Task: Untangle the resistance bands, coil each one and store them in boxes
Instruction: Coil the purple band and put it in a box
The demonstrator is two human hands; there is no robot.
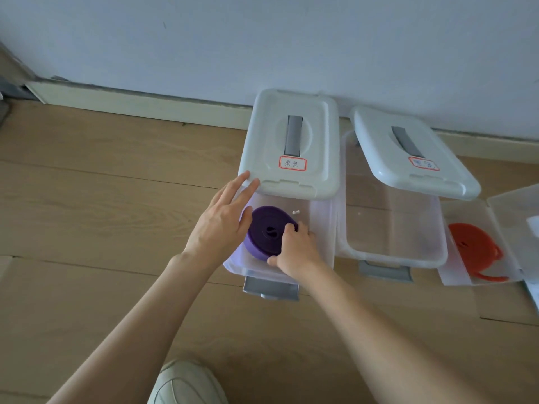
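Purple band (267,233), orange band (472,247), white lids (291,141)

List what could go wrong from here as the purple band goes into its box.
1. The right hand grips the coiled purple band at one edge only; on release the coil may spring open.
2. The lid sits slid back, only partly over the left box; the left hand, fingers straight by its front corner, might knock it off.
3. The orange band in the right box trails a loose loop that could snag under a lid.

Both arms reaching fwd, hands close together.
Left hand (220,221) flat, fingers straight and spread; right hand (294,247) knuckles up, fingers curled in a pinch (thumb lowest).
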